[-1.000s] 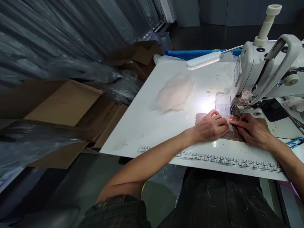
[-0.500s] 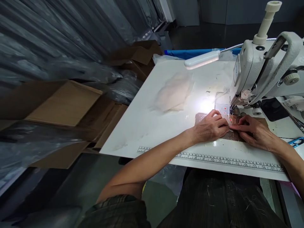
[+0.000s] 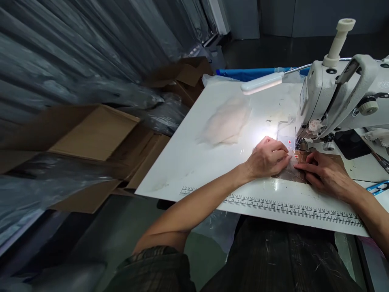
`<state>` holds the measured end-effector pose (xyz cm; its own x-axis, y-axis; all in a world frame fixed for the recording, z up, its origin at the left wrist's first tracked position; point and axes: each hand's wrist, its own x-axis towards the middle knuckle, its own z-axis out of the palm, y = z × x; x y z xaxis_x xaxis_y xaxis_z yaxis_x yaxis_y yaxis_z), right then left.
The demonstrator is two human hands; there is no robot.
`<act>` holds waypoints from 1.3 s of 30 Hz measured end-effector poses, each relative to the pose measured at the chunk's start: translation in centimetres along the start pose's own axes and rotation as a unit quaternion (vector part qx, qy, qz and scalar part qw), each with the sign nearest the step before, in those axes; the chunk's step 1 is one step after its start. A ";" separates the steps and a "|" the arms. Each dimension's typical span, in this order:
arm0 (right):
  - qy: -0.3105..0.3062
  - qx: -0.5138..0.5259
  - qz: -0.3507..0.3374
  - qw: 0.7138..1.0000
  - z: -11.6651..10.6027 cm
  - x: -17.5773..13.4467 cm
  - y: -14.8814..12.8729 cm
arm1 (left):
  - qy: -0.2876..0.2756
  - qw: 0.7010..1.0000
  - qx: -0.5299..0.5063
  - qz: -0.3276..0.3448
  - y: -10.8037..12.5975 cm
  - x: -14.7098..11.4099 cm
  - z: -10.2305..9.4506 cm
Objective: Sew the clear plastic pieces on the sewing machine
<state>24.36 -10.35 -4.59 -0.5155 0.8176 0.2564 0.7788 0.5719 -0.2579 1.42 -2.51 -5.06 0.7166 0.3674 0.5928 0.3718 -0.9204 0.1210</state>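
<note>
A piece of sheer, pale fabric (image 3: 292, 162) with small red marks lies at the needle area of a white sewing machine (image 3: 319, 97). My left hand (image 3: 269, 157) is closed, its fingertips pinching the left part of this fabric. From the other side, my right hand (image 3: 330, 174) keeps the fabric's right part down, index finger stretched toward the left fingertips and the other fingers bent. Beneath the right fingers is a brown, shiny plate (image 3: 336, 161), partly covered by the hand. The fabric's edges under both hands are hard to make out.
A stack of sheer, peach-coloured pieces (image 3: 227, 121) lies on the white table (image 3: 170, 162) at left. A lit lamp (image 3: 261, 83) hangs over it. A printed ruler (image 3: 273, 207) runs along the front edge. Blue snips (image 3: 378, 187) and a black phone-like slab (image 3: 352, 144) lie right; cardboard boxes (image 3: 94, 134) stand left.
My left hand has lifted slightly and its fingers now pinch the fabric, where they lay flatter before. The right hand stays about where it was. The whole view has shifted slightly.
</note>
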 end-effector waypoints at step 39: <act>-0.019 -0.141 0.056 0.988 1.1 1.0 -1.5 | -0.180 0.981 0.061 0.046 -3.1 1.6 0.7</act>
<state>22.28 -10.36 -4.96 -0.4298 0.8794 0.2048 0.8973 0.4413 -0.0121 1.87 1.01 -5.01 0.9044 0.3264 0.2747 0.3470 -0.9374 -0.0285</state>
